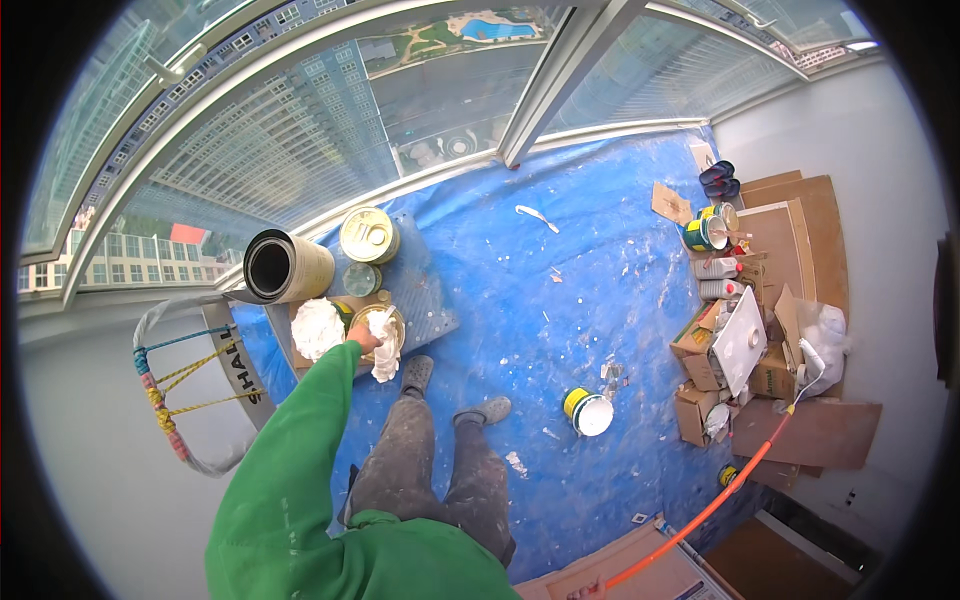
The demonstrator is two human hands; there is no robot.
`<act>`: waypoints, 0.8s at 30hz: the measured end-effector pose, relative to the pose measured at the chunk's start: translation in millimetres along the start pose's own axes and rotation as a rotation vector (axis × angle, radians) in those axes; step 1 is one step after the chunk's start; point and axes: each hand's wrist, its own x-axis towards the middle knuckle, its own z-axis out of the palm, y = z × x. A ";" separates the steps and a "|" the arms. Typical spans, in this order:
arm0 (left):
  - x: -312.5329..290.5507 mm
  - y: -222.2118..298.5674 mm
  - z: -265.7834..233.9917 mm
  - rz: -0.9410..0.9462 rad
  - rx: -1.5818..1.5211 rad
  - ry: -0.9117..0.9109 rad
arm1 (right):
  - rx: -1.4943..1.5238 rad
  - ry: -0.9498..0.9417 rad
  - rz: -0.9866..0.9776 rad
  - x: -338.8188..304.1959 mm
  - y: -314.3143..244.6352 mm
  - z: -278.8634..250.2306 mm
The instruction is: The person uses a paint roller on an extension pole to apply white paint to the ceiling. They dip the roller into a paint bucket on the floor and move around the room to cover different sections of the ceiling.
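My left hand (366, 339), at the end of a green sleeve, is closed on a crumpled white rag (385, 358). The rag hangs over the edge of an open, gold-rimmed can (401, 325). Just left of the hand is a heaped white mass (318, 329), perhaps another cloth; I cannot tell. Behind these stand a pale yellow lidded can (369, 236), a smaller tin with a greenish top (362, 280) and a large dark-mouthed bucket (287, 267) lying tilted. My right hand is out of view.
Blue plastic sheeting (520, 290) covers the floor. A white-filled bucket (594, 414) stands right of my feet. Cardboard boxes (697, 345), jugs and paint buckets (706, 233) line the right wall, with an orange roller pole (700, 520). Tall windows (450, 90) run along the far side.
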 end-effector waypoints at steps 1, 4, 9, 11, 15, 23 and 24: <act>-13.6 3.4 2.8 -0.003 -0.010 -0.038 | -0.007 -0.072 0.002 12.6 -16.1 -14.3; -25.6 12.6 -44.1 0.005 0.078 0.074 | 0.017 0.027 0.032 -27.5 4.3 58.4; -53.5 6.9 -31.2 -0.090 -0.061 0.165 | 0.050 0.162 -0.034 -110.7 -81.5 102.5; -63.9 12.7 -25.5 -0.038 -0.053 0.121 | 0.129 0.136 -0.072 -86.2 -80.4 90.3; -95.6 52.9 -8.0 -0.067 -0.262 0.085 | 0.159 0.196 -0.023 -43.7 -100.0 85.9; -97.0 78.2 52.2 -0.441 -1.484 -1.792 | 0.248 0.192 -0.204 53.4 -120.1 71.1; -110.8 99.5 55.0 -0.353 -1.278 -1.410 | 0.285 0.193 -0.226 62.6 -128.4 75.0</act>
